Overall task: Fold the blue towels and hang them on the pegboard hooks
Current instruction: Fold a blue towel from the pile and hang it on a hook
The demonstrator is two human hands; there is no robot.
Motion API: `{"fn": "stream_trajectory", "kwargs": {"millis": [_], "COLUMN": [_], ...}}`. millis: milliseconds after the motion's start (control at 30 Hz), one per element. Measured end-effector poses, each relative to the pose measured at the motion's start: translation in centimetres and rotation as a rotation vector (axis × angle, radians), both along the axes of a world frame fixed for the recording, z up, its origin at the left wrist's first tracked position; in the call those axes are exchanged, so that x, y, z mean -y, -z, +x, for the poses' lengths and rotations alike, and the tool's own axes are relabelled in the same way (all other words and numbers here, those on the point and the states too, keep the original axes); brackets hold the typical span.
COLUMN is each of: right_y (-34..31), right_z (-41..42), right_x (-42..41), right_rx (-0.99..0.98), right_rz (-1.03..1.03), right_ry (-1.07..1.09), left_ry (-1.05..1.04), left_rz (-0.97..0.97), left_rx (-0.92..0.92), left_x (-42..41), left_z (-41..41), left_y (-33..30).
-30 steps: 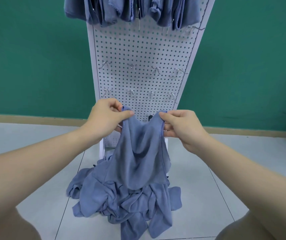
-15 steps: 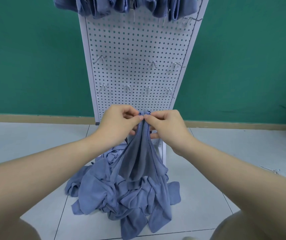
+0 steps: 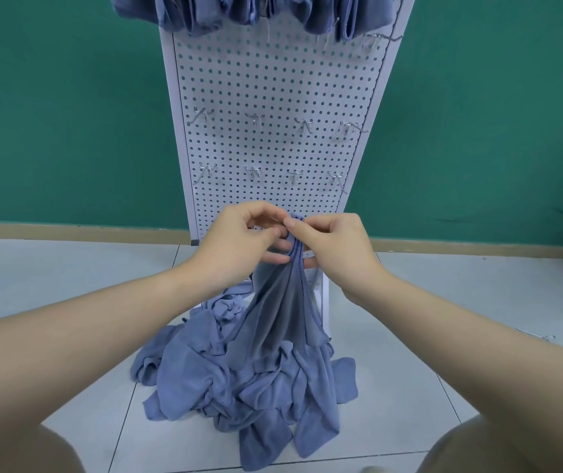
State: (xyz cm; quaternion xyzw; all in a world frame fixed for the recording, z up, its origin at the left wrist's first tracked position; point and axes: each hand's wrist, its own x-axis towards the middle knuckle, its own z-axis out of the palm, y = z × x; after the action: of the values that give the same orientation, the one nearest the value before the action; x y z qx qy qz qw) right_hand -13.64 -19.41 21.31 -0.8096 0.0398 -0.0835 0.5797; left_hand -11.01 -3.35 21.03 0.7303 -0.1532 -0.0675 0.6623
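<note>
Both hands met in front of the pegboard point(image 3: 273, 80), low down. The right hand point(image 3: 334, 244) pinched the gathered top corners of a blue towel point(image 3: 283, 312) between thumb and fingers; the left hand point(image 3: 239, 240) touched the same bunch, its fingers curled against the cloth. The towel hung doubled from that grip down to the pile point(image 3: 239, 380) on the floor. Folded towels point(image 3: 205, 11) hung along the top hooks; the lower hooks point(image 3: 256, 119) were bare.

No lettering, label, brand mark or number can be read anywhere in the scene, neither on the white pegboard point(image 3: 273, 97), the blue towels point(image 3: 256, 380) nor the green wall point(image 3: 68, 114).
</note>
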Motion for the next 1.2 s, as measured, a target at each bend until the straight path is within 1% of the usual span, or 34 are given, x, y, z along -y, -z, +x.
{"fn": "stream_trajectory", "kwargs": {"millis": [100,200,300,400,500,600,700,800,833,900,967,1067,1133,1200], "right_y": [0.0,-0.5,-1.2,-1.3,-1.1,-1.0,-1.3,-1.2,-1.0,-0.6,0.0,0.6,0.9,0.9], "right_z": [0.6,1.0,1.2,1.3,1.6,1.8,1.7,1.9,1.9,2.3,2.6,2.9,3.0,3.1], "right_x": [0.1,0.5,1.2,2.3,3.3,4.0,4.5,5.1,5.3,5.8,6.5,7.0,6.8,6.4], "right_rx": [0.03,0.063,0.085,0.045,0.031,0.042,0.059,0.054,0.044,0.0,-0.045,-0.077,-0.091,-0.094], "right_rz": [-0.073,-0.063,-0.075,-0.098,-0.069,-0.051,-0.018,-0.001,-0.012,-0.034,-0.017,-0.01,-0.017,-0.014], "right_ry": [0.006,-0.013,-0.062,-0.091,-0.094,-0.093,-0.123,-0.179,-0.194,-0.179,-0.126,-0.077,-0.08,-0.084], "left_ry": [-0.022,-0.038,0.079,0.212,0.212,0.251,0.359,0.375,0.381,0.361,0.317,0.243,0.212,0.204], "left_rz": [0.01,0.155,0.318,0.41,0.43,0.499,0.679,0.94,0.996,0.998,0.924,0.909,0.927,0.911], "left_rx": [0.038,0.161,0.165,0.205,0.26,0.238,0.248,0.378,0.404,0.39,0.376,0.489,0.577,0.625], "left_x": [-0.1,-0.8,-2.2,-3.3,-3.7,-3.9,-4.1,-4.1,-4.2,-4.5,-4.8,-5.5,-5.6,-5.8], "left_z": [0.5,1.7,2.9,3.4,3.6,4.3,4.9,5.0,4.9,4.9,5.0,5.4,5.5,5.5], "left_y": [-0.3,-0.3,-0.2,0.0,-0.1,-0.2,0.0,0.6,0.7,0.5,-0.1,-1.1,-1.2,-1.0]}}
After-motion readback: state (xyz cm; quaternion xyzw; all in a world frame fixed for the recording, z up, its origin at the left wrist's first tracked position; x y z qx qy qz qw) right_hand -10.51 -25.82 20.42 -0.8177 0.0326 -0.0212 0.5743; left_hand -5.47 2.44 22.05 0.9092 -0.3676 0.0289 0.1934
